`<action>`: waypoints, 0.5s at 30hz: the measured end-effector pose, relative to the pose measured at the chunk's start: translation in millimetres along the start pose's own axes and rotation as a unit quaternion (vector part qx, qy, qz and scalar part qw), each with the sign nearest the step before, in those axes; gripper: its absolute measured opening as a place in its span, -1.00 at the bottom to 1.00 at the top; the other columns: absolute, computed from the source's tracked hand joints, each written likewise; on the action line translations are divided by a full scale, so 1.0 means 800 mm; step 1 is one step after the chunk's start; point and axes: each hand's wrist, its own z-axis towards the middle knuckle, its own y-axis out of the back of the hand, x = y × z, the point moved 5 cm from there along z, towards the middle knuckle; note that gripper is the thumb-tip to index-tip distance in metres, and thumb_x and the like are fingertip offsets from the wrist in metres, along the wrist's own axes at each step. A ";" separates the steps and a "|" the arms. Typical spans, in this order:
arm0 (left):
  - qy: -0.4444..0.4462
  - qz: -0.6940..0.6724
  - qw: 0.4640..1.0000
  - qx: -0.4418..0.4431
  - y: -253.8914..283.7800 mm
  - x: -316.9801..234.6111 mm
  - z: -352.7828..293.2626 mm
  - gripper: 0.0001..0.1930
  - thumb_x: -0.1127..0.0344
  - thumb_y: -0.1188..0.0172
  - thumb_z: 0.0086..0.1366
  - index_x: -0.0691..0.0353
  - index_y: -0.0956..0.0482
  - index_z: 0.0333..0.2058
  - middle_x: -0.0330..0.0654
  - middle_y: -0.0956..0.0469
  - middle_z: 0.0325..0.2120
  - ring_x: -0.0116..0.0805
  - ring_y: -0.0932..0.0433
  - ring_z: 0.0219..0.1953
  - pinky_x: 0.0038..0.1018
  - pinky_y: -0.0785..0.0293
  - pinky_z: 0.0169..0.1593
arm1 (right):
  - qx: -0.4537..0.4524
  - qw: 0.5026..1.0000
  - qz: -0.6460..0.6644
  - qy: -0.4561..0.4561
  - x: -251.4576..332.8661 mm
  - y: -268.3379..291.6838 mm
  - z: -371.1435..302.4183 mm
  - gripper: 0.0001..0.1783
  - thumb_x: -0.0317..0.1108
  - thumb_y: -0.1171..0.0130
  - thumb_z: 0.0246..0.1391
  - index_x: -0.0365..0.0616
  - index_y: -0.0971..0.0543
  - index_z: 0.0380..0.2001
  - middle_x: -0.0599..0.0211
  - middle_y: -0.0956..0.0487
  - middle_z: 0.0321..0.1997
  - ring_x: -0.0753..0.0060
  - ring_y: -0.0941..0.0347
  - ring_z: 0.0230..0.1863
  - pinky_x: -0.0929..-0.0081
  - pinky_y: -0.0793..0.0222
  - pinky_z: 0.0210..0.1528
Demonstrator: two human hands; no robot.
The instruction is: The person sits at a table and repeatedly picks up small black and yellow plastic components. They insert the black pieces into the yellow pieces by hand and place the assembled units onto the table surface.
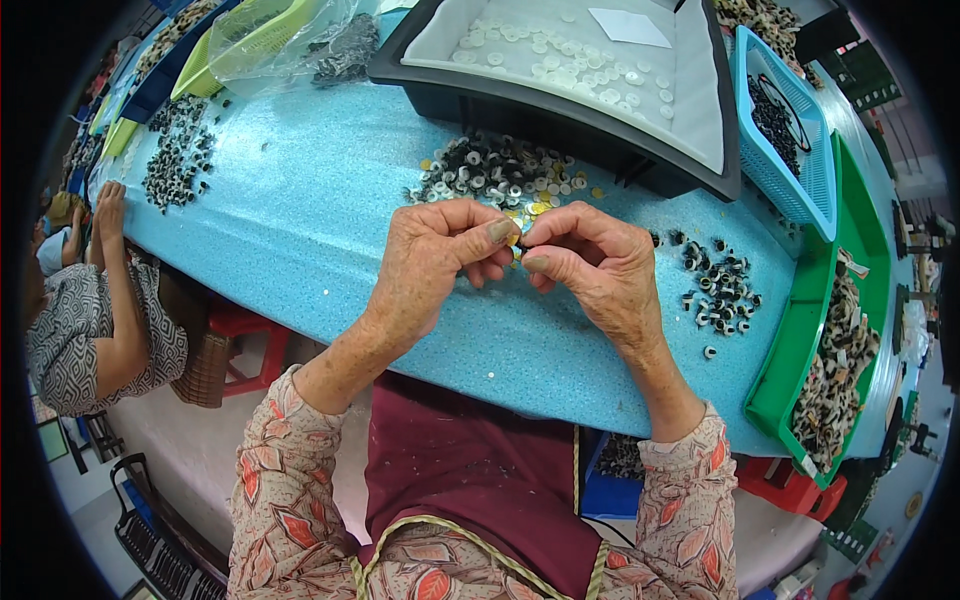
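Observation:
Over the blue table, my left hand (425, 260) pinches a small yellow disc (513, 240) between thumb and fingers. My right hand (605, 265) meets it fingertip to fingertip, closed on a tiny dark piece (525, 244) whose shape is mostly hidden. Just beyond my hands lies a heap of small black and white round pieces (480, 170), with yellow discs (540, 207) mixed in along its near side. Right of my right hand is a looser group of black pieces with pale parts (720, 290).
A black tray (550, 115) lined with white holds translucent discs (590, 75). Rightward are a light-blue basket (815, 180) and a green bin (775, 385) of furry spotted pieces (838, 365). Another pile (180, 155) lies at left, near another person's hands (108, 208).

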 end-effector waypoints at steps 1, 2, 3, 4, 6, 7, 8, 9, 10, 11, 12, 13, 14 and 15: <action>0.003 -0.002 1.000 0.002 -0.001 0.000 0.000 -0.80 0.26 -0.21 0.25 0.31 -0.60 -0.34 -0.22 -0.57 -0.57 -0.53 -0.50 -0.57 -0.64 -0.41 -0.49 | -0.003 1.000 -0.008 -0.003 -0.001 0.001 0.001 -0.88 -0.51 -0.26 0.00 -0.23 -0.58 -0.34 0.43 -0.56 -0.46 0.68 -0.46 -0.49 0.72 -0.40 -0.44; 0.007 -0.014 1.000 0.009 -0.001 0.001 0.001 -0.80 0.27 -0.20 0.25 0.32 -0.60 -0.34 -0.22 -0.57 -0.57 -0.53 -0.51 -0.56 -0.63 -0.42 -0.48 | -0.005 1.000 -0.017 -0.007 -0.001 0.002 0.002 -0.88 -0.50 -0.26 0.00 -0.23 -0.58 -0.34 0.44 -0.56 -0.46 0.68 -0.45 -0.50 0.72 -0.39 -0.44; 0.012 -0.027 0.999 0.016 0.000 0.003 0.001 -0.80 0.28 -0.20 0.26 0.32 -0.60 -0.34 -0.21 -0.57 -0.57 -0.52 -0.52 -0.56 -0.63 -0.43 -0.48 | -0.003 1.000 -0.018 -0.011 -0.002 0.002 0.001 -0.88 -0.50 -0.25 0.01 -0.24 -0.58 -0.34 0.43 -0.56 -0.47 0.68 -0.45 -0.50 0.72 -0.39 -0.44; 0.017 -0.038 0.999 0.021 0.001 0.005 0.001 -0.81 0.29 -0.19 0.26 0.33 -0.60 -0.34 -0.21 -0.58 -0.57 -0.51 -0.52 -0.56 -0.63 -0.44 -0.47 | 0.001 1.000 -0.017 -0.015 -0.004 0.002 0.001 -0.88 -0.49 -0.25 0.01 -0.24 -0.57 -0.33 0.43 -0.56 -0.47 0.68 -0.45 -0.50 0.71 -0.40 -0.44; 0.019 -0.042 0.999 0.020 0.002 0.008 0.001 -0.82 0.31 -0.18 0.27 0.34 -0.60 -0.32 -0.20 -0.58 -0.54 -0.51 -0.54 -0.53 -0.62 -0.47 -0.44 | 0.003 1.000 -0.014 -0.019 -0.006 0.000 0.002 -0.88 -0.49 -0.24 0.02 -0.25 -0.57 -0.32 0.43 -0.56 -0.47 0.68 -0.45 -0.49 0.70 -0.40 -0.43; 0.020 -0.044 0.999 0.021 0.001 0.008 0.002 -0.82 0.32 -0.17 0.27 0.35 -0.60 -0.31 -0.19 -0.59 -0.53 -0.50 -0.55 -0.51 -0.61 -0.48 -0.43 | 0.001 1.000 -0.012 -0.020 -0.006 0.001 0.003 -0.88 -0.50 -0.23 0.02 -0.26 -0.57 -0.32 0.42 -0.56 -0.48 0.67 -0.46 -0.49 0.70 -0.40 -0.42; 0.017 -0.048 0.998 0.022 0.001 0.007 0.001 -0.82 0.34 -0.19 0.26 0.36 -0.60 -0.30 -0.18 -0.60 -0.51 -0.50 -0.55 -0.51 -0.62 -0.48 -0.43 | -0.001 1.000 -0.011 -0.020 -0.005 0.001 0.003 -0.87 -0.50 -0.23 0.03 -0.26 -0.56 -0.31 0.42 -0.56 -0.48 0.67 -0.46 -0.48 0.70 -0.41 -0.42; 0.013 -0.052 0.998 0.023 0.001 0.007 0.001 -0.83 0.36 -0.20 0.25 0.37 -0.60 -0.28 -0.17 -0.60 -0.50 -0.50 -0.55 -0.50 -0.62 -0.47 -0.42 | -0.003 1.000 -0.010 -0.022 -0.005 0.001 0.003 -0.87 -0.51 -0.23 0.03 -0.26 -0.56 -0.31 0.41 -0.56 -0.48 0.67 -0.46 -0.48 0.70 -0.41 -0.42; 0.009 -0.055 0.998 0.025 0.001 0.007 0.001 -0.83 0.38 -0.22 0.23 0.38 -0.60 -0.27 -0.16 -0.61 -0.48 -0.50 -0.54 -0.49 -0.62 -0.46 -0.42 | -0.006 1.000 -0.010 -0.024 -0.006 0.002 0.003 -0.87 -0.52 -0.22 0.03 -0.26 -0.56 -0.31 0.41 -0.57 -0.47 0.67 -0.46 -0.48 0.70 -0.41 -0.41; 0.009 -0.053 0.998 0.027 0.001 0.008 0.002 -0.83 0.40 -0.22 0.22 0.38 -0.60 -0.26 -0.16 -0.61 -0.47 -0.50 -0.55 -0.47 -0.62 -0.46 -0.40 | -0.008 1.000 -0.010 -0.027 -0.007 0.003 0.003 -0.87 -0.52 -0.22 0.02 -0.27 -0.56 -0.30 0.40 -0.57 -0.47 0.66 -0.47 -0.47 0.69 -0.42 -0.41; 0.008 -0.051 0.998 0.028 0.001 0.009 0.002 -0.83 0.41 -0.23 0.21 0.38 -0.60 -0.25 -0.16 -0.62 -0.45 -0.50 -0.55 -0.46 -0.62 -0.47 -0.39 | -0.006 1.000 -0.012 -0.025 -0.006 0.003 0.003 -0.87 -0.52 -0.22 0.02 -0.26 -0.56 -0.30 0.40 -0.57 -0.47 0.66 -0.47 -0.47 0.69 -0.42 -0.41; 0.007 -0.048 0.998 0.029 0.002 0.010 0.002 -0.83 0.43 -0.24 0.20 0.38 -0.60 -0.24 -0.15 -0.62 -0.44 -0.50 -0.55 -0.45 -0.62 -0.47 -0.38 | -0.004 1.000 -0.014 -0.025 -0.006 0.003 0.003 -0.87 -0.53 -0.21 0.02 -0.26 -0.56 -0.30 0.40 -0.57 -0.47 0.66 -0.47 -0.47 0.69 -0.42 -0.40; 0.000 -0.046 0.998 0.032 0.002 0.010 0.002 -0.83 0.44 -0.24 0.19 0.38 -0.60 -0.25 -0.15 -0.62 -0.43 -0.50 -0.55 -0.44 -0.62 -0.47 -0.37 | -0.001 1.000 -0.016 -0.024 -0.007 0.004 0.003 -0.87 -0.53 -0.21 0.02 -0.26 -0.56 -0.31 0.39 -0.57 -0.47 0.66 -0.47 -0.47 0.69 -0.42 -0.40; -0.006 -0.044 0.998 0.034 0.001 0.009 0.002 -0.83 0.45 -0.24 0.19 0.38 -0.60 -0.25 -0.15 -0.62 -0.43 -0.50 -0.55 -0.43 -0.62 -0.47 -0.37 | 0.001 1.000 -0.011 -0.024 -0.006 0.004 0.003 -0.87 -0.53 -0.21 0.02 -0.26 -0.56 -0.31 0.39 -0.57 -0.47 0.66 -0.48 -0.47 0.69 -0.42 -0.40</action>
